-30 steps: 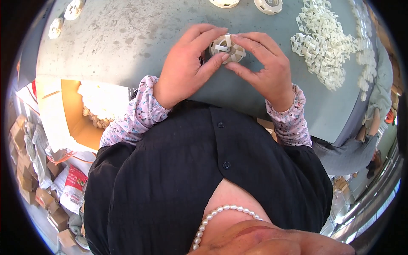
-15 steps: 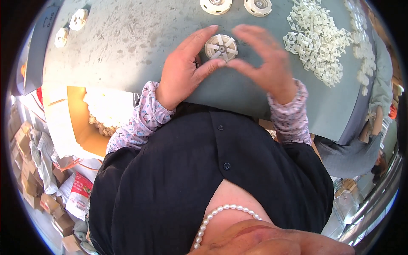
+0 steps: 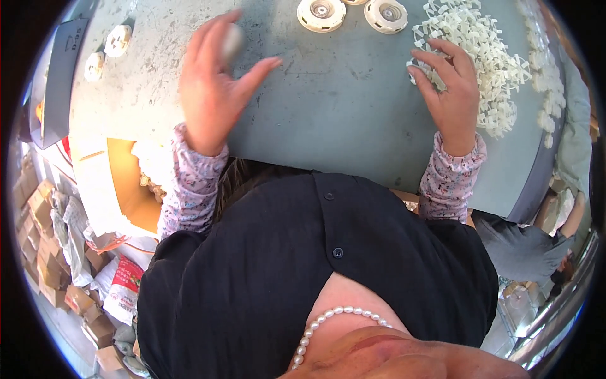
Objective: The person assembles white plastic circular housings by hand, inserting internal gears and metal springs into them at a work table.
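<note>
Nearest, a black buttoned cloth shirt (image 3: 252,265) and pale pink floral fabric sleeves (image 3: 449,180) at the near edge of a grey-green flat tabletop (image 3: 334,120). Main change: half a second ago both hands framed a pale round spoked disc; now they are well apart, so the two-handed work on it looks broken off, each hand busy on its own side. Right hand (image 3: 456,91) is at the left margin of a loose heap of small white plastic clips (image 3: 495,72), palm down, fingers curled, thumb near index; a clip shows by the tips, but cannot tell whether it is pinched. Left hand (image 3: 211,85) points away from the body, thumb spread wide from the fingers. Just beside those fingers, a blurred pale rounded thing (image 3: 234,43), probably the disc; contact unclear. Farther out, two cream ring-shaped plastic housings (image 3: 387,15) lie near each other.
</note>
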Available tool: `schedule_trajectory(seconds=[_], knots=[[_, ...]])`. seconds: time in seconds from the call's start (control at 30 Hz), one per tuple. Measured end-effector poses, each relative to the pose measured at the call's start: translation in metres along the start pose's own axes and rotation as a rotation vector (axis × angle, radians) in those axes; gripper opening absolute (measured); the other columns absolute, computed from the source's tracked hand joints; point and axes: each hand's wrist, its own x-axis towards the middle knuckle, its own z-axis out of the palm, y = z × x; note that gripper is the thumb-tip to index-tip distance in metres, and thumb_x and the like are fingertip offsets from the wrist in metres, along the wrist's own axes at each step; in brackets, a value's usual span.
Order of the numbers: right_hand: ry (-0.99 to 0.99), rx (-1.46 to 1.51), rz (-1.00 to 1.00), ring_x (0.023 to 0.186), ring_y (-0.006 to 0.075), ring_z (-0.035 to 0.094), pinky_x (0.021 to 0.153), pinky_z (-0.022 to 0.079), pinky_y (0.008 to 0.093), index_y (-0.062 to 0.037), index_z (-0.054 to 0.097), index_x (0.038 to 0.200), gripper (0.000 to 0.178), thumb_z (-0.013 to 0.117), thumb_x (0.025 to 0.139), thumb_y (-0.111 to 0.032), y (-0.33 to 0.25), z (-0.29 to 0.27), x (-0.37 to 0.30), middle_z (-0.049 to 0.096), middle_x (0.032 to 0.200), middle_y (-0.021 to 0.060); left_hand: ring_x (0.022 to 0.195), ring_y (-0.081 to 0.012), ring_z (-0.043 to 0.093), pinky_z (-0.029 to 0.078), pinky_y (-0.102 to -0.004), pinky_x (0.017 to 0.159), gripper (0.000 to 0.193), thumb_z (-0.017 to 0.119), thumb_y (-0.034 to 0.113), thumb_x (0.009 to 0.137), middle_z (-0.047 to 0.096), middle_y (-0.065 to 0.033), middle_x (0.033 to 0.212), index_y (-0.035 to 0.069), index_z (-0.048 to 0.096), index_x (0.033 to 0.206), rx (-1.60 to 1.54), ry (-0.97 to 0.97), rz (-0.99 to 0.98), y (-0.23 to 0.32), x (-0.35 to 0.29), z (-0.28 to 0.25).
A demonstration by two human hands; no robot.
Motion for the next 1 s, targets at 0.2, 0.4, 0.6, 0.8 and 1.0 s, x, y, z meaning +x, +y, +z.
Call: schedule_trajectory(seconds=[0.2,0.4,0.6,0.8,1.0], knots=[[0.353,0.053,-0.014,0.097,0.0218,0.07,0.085,0.056,0.0318,-0.0044,0.077,0.112,0.031,0.086,0.082,-0.006,0.016,-0.015,-0.006,0.074,0.111,0.0055,0.107,-0.0347,0.068,0.055,-0.0421,0.091,0.074,0.082,0.036,0.085,0.059,-0.0186,0.142,0.012,0.053,0.148,-0.054,-0.075,0.156,0.012,0.036,0.068],[0.846,0.547,0.422,0.102,0.0143,0.069,0.084,0.056,0.0295,0.0005,0.076,0.118,0.035,0.086,0.084,-0.002,0.039,-0.042,-0.018,0.075,0.108,0.007,0.103,-0.0352,0.07,0.06,-0.0415,0.082,0.059,0.083,0.024,0.084,0.065,-0.0106,0.13,0.01,0.061,0.136,-0.085,-0.148,0.188,0.013,0.027,0.074],[0.47,0.14,0.091,0.098,0.0174,0.07,0.084,0.056,0.0316,-0.005,0.078,0.114,0.039,0.091,0.078,-0.011,0.017,-0.034,-0.009,0.075,0.109,0.0074,0.114,-0.0342,0.068,0.059,-0.0399,0.091,0.065,0.084,0.017,0.081,0.063,-0.011,0.138,0.011,0.059,0.141,-0.196,-0.329,0.138,0.042,-0.012,0.049],[-0.12,0.397,-0.06,0.1,0.0281,0.07,0.088,0.057,0.0371,-0.0081,0.075,0.114,0.047,0.093,0.073,-0.022,-0.037,0.014,-0.023,0.073,0.11,0.0088,0.12,-0.0346,0.066,0.057,-0.04,0.096,0.071,0.088,0.012,0.077,0.062,-0.0122,0.14,0.01,0.06,0.142,-0.286,-0.452,0.058,0.049,-0.039,0.035],[-0.219,0.237,-0.145,0.112,0.0291,0.066,0.094,0.055,0.0422,-0.0102,0.071,0.122,0.057,0.092,0.07,-0.022,-0.034,0.004,-0.016,0.069,0.121,0.0073,0.109,-0.0317,0.07,0.06,-0.0387,0.086,0.058,0.086,0.018,0.081,0.064,-0.0099,0.136,0.013,0.066,0.135,-0.412,-0.334,0.03,0.038,-0.044,0.036]])
